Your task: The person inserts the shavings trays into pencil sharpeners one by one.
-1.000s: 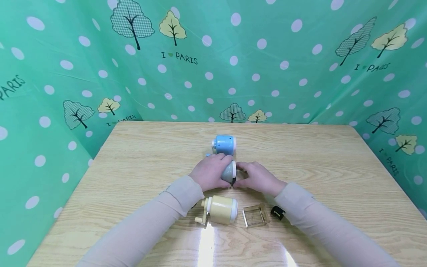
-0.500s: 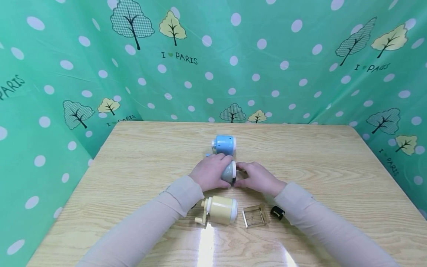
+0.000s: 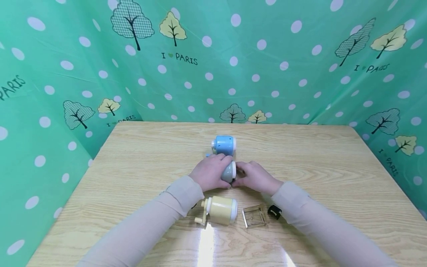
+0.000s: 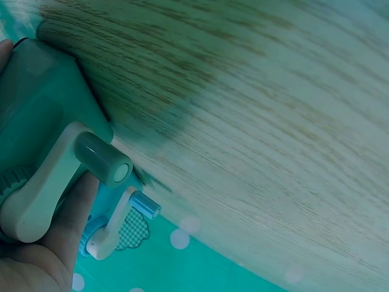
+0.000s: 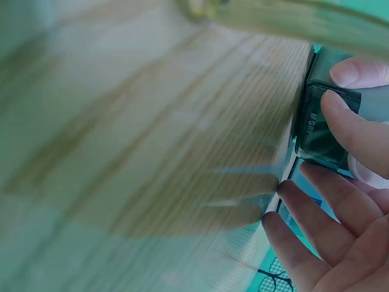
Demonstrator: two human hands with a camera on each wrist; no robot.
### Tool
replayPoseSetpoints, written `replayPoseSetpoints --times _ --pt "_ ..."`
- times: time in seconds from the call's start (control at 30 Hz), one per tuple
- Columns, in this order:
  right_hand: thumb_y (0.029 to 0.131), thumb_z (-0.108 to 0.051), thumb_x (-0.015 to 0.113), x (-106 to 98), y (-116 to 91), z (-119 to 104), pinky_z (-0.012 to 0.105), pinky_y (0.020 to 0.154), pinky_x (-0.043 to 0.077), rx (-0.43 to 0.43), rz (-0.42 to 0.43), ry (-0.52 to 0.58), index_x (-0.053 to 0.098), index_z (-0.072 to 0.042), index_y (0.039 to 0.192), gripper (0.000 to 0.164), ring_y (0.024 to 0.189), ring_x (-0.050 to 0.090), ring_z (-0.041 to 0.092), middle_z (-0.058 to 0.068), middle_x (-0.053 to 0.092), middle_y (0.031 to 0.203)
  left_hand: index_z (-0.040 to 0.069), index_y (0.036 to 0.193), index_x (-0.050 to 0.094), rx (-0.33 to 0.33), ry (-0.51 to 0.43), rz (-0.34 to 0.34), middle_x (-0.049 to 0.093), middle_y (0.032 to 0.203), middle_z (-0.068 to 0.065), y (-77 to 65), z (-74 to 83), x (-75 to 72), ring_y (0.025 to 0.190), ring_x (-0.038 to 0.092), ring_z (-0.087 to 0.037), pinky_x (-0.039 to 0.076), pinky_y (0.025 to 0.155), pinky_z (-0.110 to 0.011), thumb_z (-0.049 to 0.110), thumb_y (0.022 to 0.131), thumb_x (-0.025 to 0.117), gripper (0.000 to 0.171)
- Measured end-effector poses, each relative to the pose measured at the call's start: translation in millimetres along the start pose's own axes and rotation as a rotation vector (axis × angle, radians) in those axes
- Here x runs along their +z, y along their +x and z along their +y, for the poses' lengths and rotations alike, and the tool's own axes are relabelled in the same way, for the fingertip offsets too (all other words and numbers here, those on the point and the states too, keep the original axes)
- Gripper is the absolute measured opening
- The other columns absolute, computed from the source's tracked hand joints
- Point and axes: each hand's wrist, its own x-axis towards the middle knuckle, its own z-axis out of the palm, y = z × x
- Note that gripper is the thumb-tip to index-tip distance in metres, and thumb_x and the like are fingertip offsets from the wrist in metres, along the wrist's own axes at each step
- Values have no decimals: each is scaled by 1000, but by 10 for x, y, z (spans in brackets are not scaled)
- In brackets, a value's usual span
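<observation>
My left hand (image 3: pixel 211 172) grips the grey crank pencil sharpener (image 3: pixel 228 172) lying on its side, its white end facing right. In the left wrist view its pale crank arm (image 4: pixel 39 188) and grey knob show beside my palm. With the thumb and index finger at opposite edges, my right hand (image 3: pixel 255 177) holds a dark see-through shavings drawer (image 5: pixel 322 131) at the sharpener's lower end. The drawer sits close against the grey body. My left thumb (image 5: pixel 349 73) shows just above it in the right wrist view.
A blue crank sharpener (image 3: pixel 224 144) lies just behind the grey one. Nearer the front are a yellow crank sharpener (image 3: pixel 220 210) and a clear amber drawer (image 3: pixel 255 216). A small black device (image 3: pixel 274 211) sits at my right cuff. A green dotted curtain (image 3: pixel 213 74) hangs behind the table (image 3: pixel 317 167).
My right hand has shifted slightly left toward the grey sharpener, and the dark drawer that showed beneath its white end is now mostly out of sight in the head view. My left hand stays put.
</observation>
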Motion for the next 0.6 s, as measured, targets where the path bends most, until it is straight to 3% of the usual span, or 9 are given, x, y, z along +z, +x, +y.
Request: replayPoseSetpoints --times 0.6 --pt "75 -22 83 35 24 -36 46 103 49 30 4 11 67 2 126 58 118 65 33 17 71 123 11 131 59 2 9 13 64 115 -8 4 -7 25 101 60 -25 54 87 -41 42 71 84 72"
